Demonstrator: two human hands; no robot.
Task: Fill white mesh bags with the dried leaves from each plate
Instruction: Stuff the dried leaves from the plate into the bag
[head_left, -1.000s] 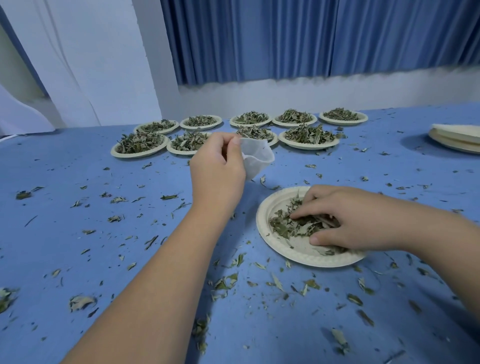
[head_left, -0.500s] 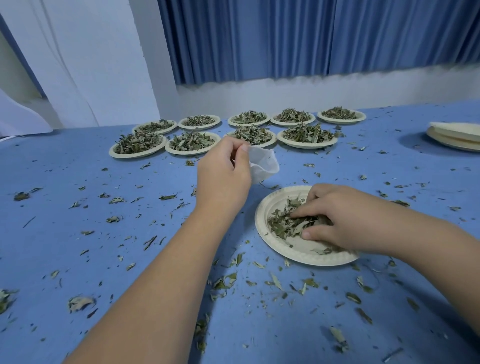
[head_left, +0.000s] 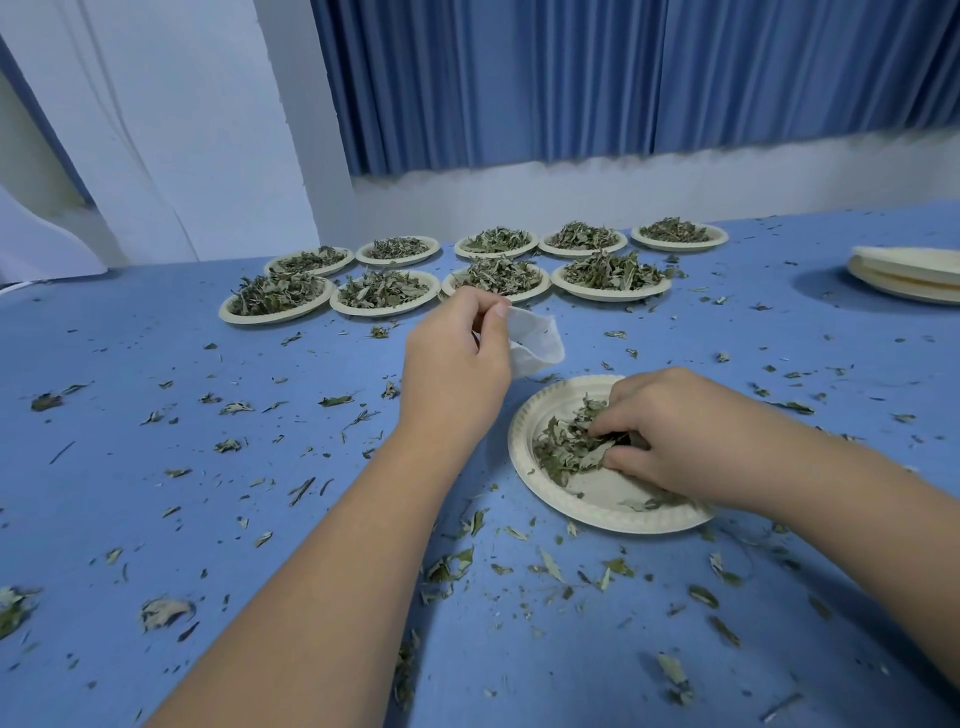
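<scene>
- Dried leaves (head_left: 563, 449): a small heap on the left half of the near plate (head_left: 597, 512). The plate's near-side floor is mostly bare, with a few fragments by the right rim.
- Near plate: pale, round, crimped rim, flat on the blue worktop (head_left: 156, 519), right of centre.
- Loose leaf scraps (head_left: 452, 564): scattered across the worktop, thickest just in front of the near plate and around the forearms.
- Right hand (head_left: 675, 431): reaches in over the plate from the right, palm down. Fingers and thumb are curled into the heap and pinch a clump of the dried leaves.
- Left hand (head_left: 457, 364): raised beyond and left of the near plate, back of the hand toward the camera. Thumb and fingertips pinch the edge of the white mesh bag (head_left: 537, 343).
- White mesh bag: hangs to the right of the left hand, above the worktop, just beyond the plate's far rim. Whether its mouth is open cannot be told.
- Filled plates (head_left: 384, 291): nine, heaped with leaves, in two rows at the far side of the worktop, four nearer and five behind.
- Stack of empty plates (head_left: 909, 270): at the far right edge, well apart from the rows.
- Background: white wall (head_left: 182, 130) on the left, pleated blue curtain (head_left: 571, 78) above a pale ledge.
</scene>
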